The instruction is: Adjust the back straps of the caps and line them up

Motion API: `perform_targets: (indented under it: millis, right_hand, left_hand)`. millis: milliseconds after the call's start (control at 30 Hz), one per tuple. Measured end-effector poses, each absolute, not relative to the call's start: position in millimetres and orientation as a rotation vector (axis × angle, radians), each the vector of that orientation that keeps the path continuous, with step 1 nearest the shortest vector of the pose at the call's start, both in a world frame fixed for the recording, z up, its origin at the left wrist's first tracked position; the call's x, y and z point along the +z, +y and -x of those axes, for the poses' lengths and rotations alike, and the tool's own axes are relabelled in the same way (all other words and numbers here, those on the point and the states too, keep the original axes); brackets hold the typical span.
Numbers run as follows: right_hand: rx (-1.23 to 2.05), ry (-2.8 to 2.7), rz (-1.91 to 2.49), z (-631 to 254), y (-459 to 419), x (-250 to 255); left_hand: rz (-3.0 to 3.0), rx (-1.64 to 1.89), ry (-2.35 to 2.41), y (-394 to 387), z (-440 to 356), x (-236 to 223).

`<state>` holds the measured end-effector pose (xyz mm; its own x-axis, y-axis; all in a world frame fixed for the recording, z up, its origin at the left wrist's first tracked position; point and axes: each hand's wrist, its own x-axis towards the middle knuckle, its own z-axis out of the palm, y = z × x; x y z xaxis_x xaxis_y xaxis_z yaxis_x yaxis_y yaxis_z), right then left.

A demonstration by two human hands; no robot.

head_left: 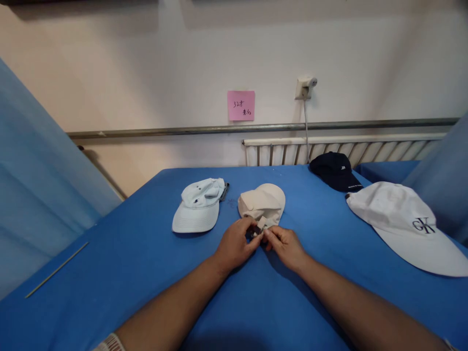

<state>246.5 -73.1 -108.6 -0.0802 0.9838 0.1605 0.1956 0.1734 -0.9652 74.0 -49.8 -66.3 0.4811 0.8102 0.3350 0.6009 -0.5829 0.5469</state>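
Observation:
A beige baseball cap (261,202) lies in the middle of the blue-covered table, its brim pointing away from me and its back strap toward me. My left hand (237,243) pinches the left part of the strap, where a dark piece shows between thumb and fingers. From the other side, my right hand (285,246) closes thumb and forefinger on the strap's right part. A light strap end (262,223) stands up between the two hands. The fastener itself is mostly hidden by my fingers.
A pale blue cap (199,204) sits to the left. At the right are a navy cap (334,170) and a large white cap (405,219). A thin stick (56,270) lies far left. Behind the table stand a radiator (281,153) and a wall with a metal rail (190,130).

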Motion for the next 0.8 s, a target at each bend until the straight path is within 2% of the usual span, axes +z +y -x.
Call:
perform_targets:
  millis: [333, 800]
  right_hand:
    - [1.197, -1.056, 1.113, -239, -70, -102]
    - [1.404, -0.875, 1.131, -241, -75, -96]
  left_hand:
    - [-2.431, 0.73, 1.102, -49, -73, -64]
    - [-2.505, 0.659, 1.075, -51, -75, -64]
